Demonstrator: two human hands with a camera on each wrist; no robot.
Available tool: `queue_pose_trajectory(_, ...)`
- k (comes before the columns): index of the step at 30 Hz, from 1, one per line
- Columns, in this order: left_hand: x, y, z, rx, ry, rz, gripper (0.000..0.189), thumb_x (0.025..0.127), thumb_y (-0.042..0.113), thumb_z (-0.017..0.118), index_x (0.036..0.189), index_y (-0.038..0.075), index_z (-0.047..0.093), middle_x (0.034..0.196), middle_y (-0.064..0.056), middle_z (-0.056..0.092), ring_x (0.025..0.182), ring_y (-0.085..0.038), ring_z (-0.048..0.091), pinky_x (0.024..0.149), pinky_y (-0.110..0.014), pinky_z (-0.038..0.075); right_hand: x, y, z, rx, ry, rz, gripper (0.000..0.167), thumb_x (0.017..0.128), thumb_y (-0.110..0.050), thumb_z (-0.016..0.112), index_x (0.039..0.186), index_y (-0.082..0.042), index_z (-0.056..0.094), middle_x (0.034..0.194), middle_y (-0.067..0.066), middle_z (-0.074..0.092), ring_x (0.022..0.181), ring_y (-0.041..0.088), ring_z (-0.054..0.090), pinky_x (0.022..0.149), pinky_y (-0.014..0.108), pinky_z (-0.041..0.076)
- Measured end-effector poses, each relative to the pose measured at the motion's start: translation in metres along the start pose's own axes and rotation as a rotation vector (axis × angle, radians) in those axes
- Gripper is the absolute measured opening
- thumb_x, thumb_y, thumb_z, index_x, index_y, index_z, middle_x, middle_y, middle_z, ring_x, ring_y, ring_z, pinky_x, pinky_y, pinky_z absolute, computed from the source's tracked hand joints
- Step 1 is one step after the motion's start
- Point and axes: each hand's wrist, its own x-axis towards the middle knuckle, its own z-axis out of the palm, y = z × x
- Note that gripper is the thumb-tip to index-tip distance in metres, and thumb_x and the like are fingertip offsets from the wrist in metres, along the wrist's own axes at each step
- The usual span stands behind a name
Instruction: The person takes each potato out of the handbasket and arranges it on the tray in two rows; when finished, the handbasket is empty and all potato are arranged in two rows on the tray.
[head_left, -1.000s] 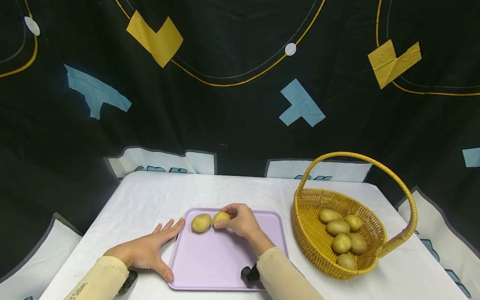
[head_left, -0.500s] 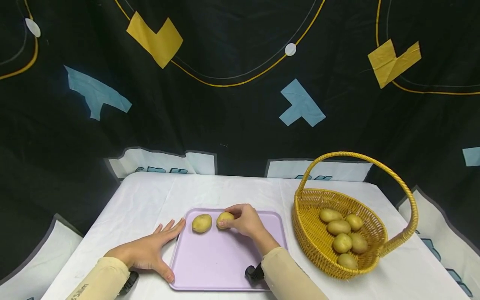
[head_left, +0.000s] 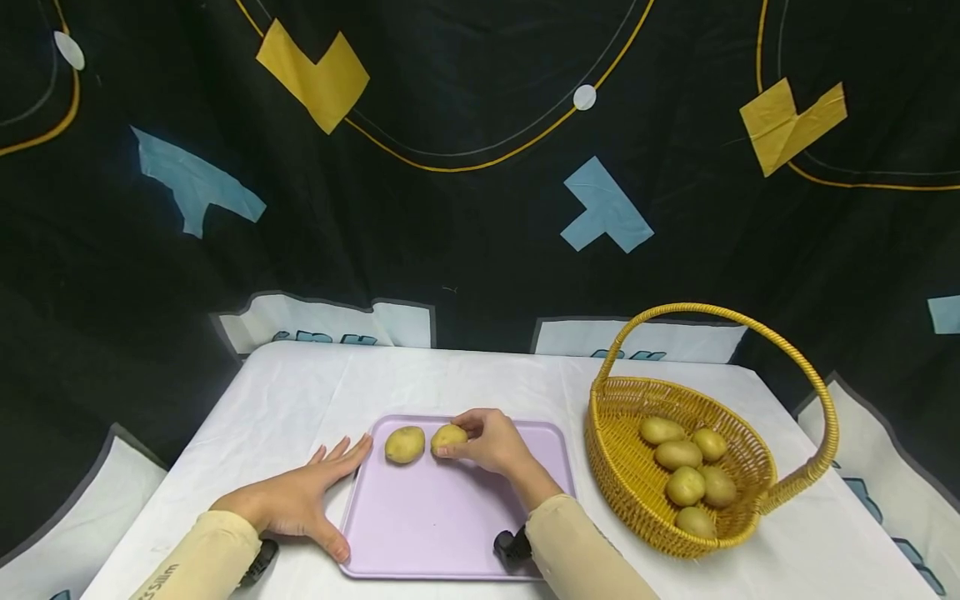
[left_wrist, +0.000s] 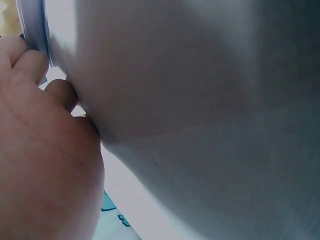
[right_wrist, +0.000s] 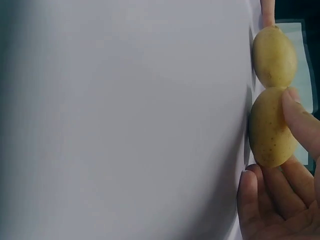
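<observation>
Right hand: grip narrow, holding potato, just right of second potato; long axis roughly toward it. Left hand: spread, at tray edge.

Head view: bright, even light, crisp overall; white tablecloth near-uniform, black curtain swallows detail. Left wrist: dim, hazy, soft focus; broad grey shadow across the middle, near-white strip beside the left hand, right edge dark. Right wrist: flat cool light, tray a smooth grey gradient, left edge falls off dark, soft shadows beside the potatoes, skin specks readable.
</observation>
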Motion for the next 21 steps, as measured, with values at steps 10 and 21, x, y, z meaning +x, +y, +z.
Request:
queue_pose_trajectory(10,0.001,-0.001,-0.001,0.017,-0.001,-0.017,0.144,0.048,0.045,0.099,0.163,0.015,0.017,0.164,-0.029,0.005,0.143,-0.059,-0.009,0.106,-0.078,-0.001,-0.005,-0.003,-0.003,0.010,-0.007,0.005,0.051,0.071,-0.023,0.093,0.114,-0.004,0.073,0.105,0.004,0.070,0.098,0.022,0.063,0.087,0.038,0.052)
queue_pose_trajectory(21,0.002,-0.001,-0.001,0.026,0.001,0.001,0.143,0.049,0.046,0.098,0.163,0.014,0.017,0.164,-0.028,0.005,0.143,-0.060,-0.008,0.107,-0.077,0.000,-0.023,-0.004,-0.032,-0.009,0.008,-0.096,0.060,0.073,-0.029,0.092,0.122,-0.003,0.069,0.119,0.013,0.069,0.107,0.031,0.066,0.090,0.043,0.053)
